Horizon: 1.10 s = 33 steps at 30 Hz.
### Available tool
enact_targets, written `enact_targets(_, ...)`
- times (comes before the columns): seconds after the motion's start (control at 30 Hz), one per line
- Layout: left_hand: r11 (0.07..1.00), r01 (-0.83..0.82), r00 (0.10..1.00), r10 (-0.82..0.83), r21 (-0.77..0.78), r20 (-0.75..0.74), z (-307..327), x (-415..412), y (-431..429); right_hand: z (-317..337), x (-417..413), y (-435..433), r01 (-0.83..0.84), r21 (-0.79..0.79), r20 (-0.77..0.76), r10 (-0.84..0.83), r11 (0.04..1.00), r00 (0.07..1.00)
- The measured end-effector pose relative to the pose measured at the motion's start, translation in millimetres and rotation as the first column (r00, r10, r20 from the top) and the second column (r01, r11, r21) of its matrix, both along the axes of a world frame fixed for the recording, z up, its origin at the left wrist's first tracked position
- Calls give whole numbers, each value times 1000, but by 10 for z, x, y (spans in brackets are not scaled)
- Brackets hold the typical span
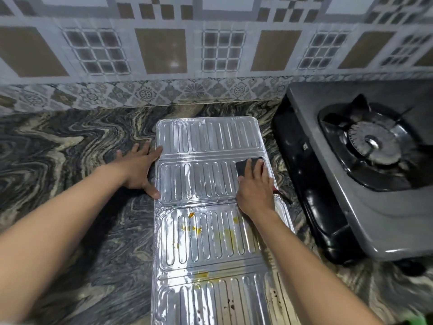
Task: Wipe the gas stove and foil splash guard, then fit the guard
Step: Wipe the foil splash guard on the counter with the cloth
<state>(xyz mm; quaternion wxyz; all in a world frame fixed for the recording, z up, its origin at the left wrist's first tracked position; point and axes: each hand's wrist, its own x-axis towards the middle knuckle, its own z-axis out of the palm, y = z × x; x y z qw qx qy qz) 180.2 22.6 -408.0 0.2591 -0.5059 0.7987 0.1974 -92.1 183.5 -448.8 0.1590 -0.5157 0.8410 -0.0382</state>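
Observation:
The ribbed foil splash guard [206,233] lies flat and unfolded on the counter, running from the middle towards me. Yellow stains mark its nearer panels and dark specks dot the nearest one. My left hand [140,170] rests flat with fingers spread on the counter at the guard's left edge, thumb and fingertips touching the foil. My right hand [255,186] presses a dark cloth [243,167] onto the right side of the second panel. The grey gas stove [365,174] stands to the right, its burner and pan support bare.
The swirled dark marble counter [70,160] stretches left of the guard. A patterned tiled wall [164,55] rises behind. The stove's black side [311,188] sits close to the guard's right edge. Something green [419,321] shows at the bottom right corner.

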Motion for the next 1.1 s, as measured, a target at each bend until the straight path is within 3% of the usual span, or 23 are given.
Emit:
enact_targets(0.13, 998, 58, 993, -62, -40, -102, 58, 52, 270, 46, -87, -57, -32, 14, -10, 32, 999, 999)
enact_targets(0.23, 991, 132, 991, -132, 17, -20, 30, 128, 575, 60, -127, -127, -83, -18, -14, 83, 996, 996)
enact_targets(0.37, 994, 112, 993, -113, 16, 34, -49, 149, 731, 117, -179, -204, -122, -67, -11, 122, 990, 993)
enact_targets(0.53, 995, 98, 993, -98, 8, 71, 9, 76, 764, 433, -258, -280, -252, 97, -102, 262, 963, 960)
enact_targets(0.7, 996, 81, 992, -83, 21, 91, 21, 43, 763, 708, -351, -400, -290, 260, -21, 306, 921, 952)
enact_targets(0.93, 998, 58, 995, -61, 40, 85, 22, 35, 765, 948, -471, -604, -296, 162, -44, 306, 941, 951)
enact_targets(1.1, 997, 55, 994, -59, 47, 93, 27, 30, 767, 736, -327, -277, -287, 241, 18, 291, 927, 956)
